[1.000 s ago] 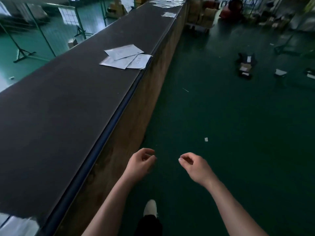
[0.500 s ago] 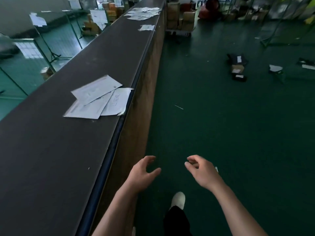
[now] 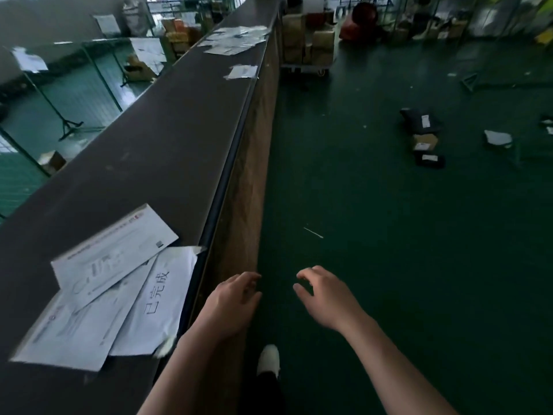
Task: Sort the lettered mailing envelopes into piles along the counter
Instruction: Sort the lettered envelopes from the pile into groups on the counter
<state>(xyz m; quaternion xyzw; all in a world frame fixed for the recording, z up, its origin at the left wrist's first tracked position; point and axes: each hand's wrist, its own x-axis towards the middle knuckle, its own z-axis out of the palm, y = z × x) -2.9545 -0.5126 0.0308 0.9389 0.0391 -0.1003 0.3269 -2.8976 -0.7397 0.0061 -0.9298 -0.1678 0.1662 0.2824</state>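
Hanging empty, left hand [image 3: 232, 301] and right hand [image 3: 324, 298] loosely curled beside counter [image 3: 155, 151]

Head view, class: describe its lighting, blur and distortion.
Head view: dim overall, brighter beyond the counter at far left; wide-angle lens bends the counter edge; near envelope pile smeared at its lower corner, handwriting still legible; far pile soft; both hands fairly sharp.

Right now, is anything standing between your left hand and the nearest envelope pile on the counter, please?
Nothing visible does. The left hand hangs empty off the counter's front edge, and the nearest envelope pile lies just to its left on the top, with only the edge between.
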